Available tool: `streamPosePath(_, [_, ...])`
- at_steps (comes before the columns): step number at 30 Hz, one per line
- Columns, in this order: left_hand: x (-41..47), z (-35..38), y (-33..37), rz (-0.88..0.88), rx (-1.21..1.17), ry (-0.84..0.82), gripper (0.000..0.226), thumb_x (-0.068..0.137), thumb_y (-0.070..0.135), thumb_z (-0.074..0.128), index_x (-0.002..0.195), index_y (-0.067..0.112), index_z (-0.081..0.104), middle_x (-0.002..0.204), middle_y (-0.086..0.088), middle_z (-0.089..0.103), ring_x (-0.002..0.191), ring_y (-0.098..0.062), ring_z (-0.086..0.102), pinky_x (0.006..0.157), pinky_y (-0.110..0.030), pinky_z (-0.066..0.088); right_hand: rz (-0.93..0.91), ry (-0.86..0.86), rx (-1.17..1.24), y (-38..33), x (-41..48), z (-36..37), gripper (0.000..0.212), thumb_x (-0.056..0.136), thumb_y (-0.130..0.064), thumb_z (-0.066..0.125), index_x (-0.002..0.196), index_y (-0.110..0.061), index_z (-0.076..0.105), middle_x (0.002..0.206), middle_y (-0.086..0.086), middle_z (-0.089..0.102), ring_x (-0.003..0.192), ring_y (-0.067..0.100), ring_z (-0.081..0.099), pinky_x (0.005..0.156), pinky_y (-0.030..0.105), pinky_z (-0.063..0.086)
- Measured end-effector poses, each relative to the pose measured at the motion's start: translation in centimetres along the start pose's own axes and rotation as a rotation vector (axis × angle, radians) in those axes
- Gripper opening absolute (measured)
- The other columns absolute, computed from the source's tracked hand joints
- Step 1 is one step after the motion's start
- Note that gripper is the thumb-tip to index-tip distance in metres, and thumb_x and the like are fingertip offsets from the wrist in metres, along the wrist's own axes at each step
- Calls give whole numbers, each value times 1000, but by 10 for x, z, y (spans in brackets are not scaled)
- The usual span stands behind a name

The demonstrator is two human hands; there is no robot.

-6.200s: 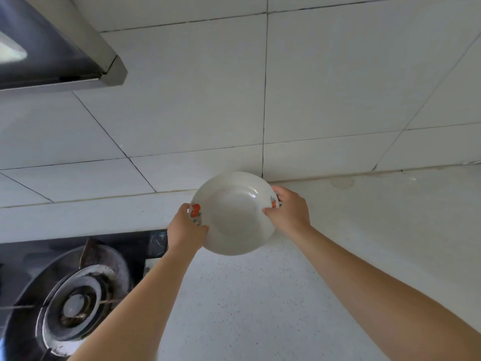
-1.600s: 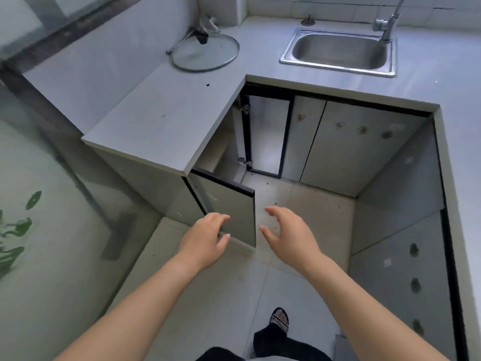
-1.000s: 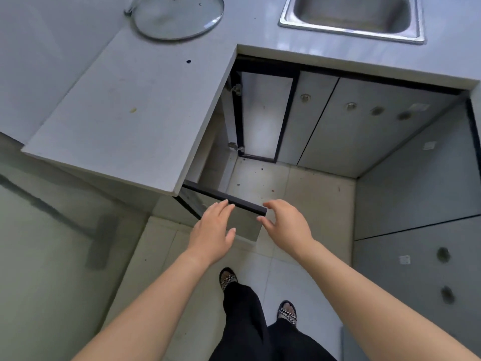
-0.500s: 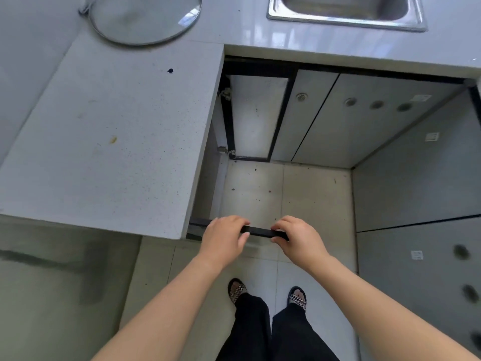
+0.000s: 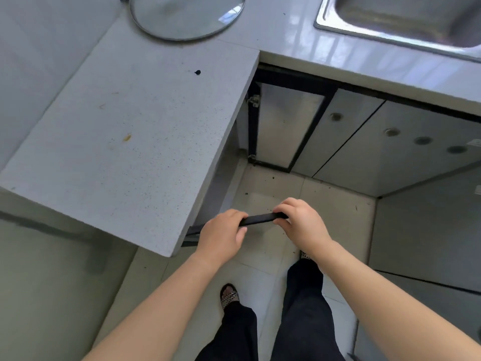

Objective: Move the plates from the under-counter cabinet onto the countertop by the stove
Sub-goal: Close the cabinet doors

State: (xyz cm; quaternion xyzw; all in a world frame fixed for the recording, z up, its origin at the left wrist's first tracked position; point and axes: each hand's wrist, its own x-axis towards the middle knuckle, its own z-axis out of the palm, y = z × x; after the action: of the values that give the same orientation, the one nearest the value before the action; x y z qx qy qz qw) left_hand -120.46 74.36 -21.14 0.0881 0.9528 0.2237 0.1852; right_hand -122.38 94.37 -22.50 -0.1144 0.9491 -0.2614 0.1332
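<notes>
Both hands grip the black top edge of an open under-counter cabinet door (image 5: 259, 219), which sticks out from beneath the grey speckled countertop (image 5: 125, 142). My left hand (image 5: 223, 234) is curled over the door edge close to the counter's corner. My right hand (image 5: 299, 221) holds the outer end of the same edge. No plates are in view; the inside of the cabinet is hidden under the counter.
A glass pot lid (image 5: 187, 16) lies at the far end of the countertop. A steel sink (image 5: 406, 19) sits at the top right. Another cabinet door (image 5: 286, 126) in the corner stands ajar. Closed cabinet fronts (image 5: 390, 144) line the right side. My feet stand on the tiled floor (image 5: 263, 188).
Both hands came down from open reaching and closed on the cabinet door's top edge. The view has moved nearer to the counter and looks more steeply down.
</notes>
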Motion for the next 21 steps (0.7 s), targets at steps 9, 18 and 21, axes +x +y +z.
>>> streamPosePath(9, [39,5,26,-309,11,216,37,89,21,54,126,18,53,125,4,55,109,-19,54,84,-32,45,-389,-170,-37,22,95,-24,20,85,-19,63,104,-14,66,104,2,61,93,24,52,71,39,49])
streamPosePath(18, [46,29,46,-519,30,296,63,91,16,49,146,12,21,156,-2,16,143,-18,9,115,-38,6,-532,-234,-87,11,150,-30,24,87,-23,62,108,-13,65,111,3,59,98,24,49,75,40,49])
streamPosePath(21, [53,32,40,-499,66,310,65,91,15,48,147,11,16,157,-2,12,144,-18,7,115,-36,3,-542,-173,-81,8,161,-27,27,84,-24,66,107,-10,66,111,4,59,100,25,50,76,40,49])
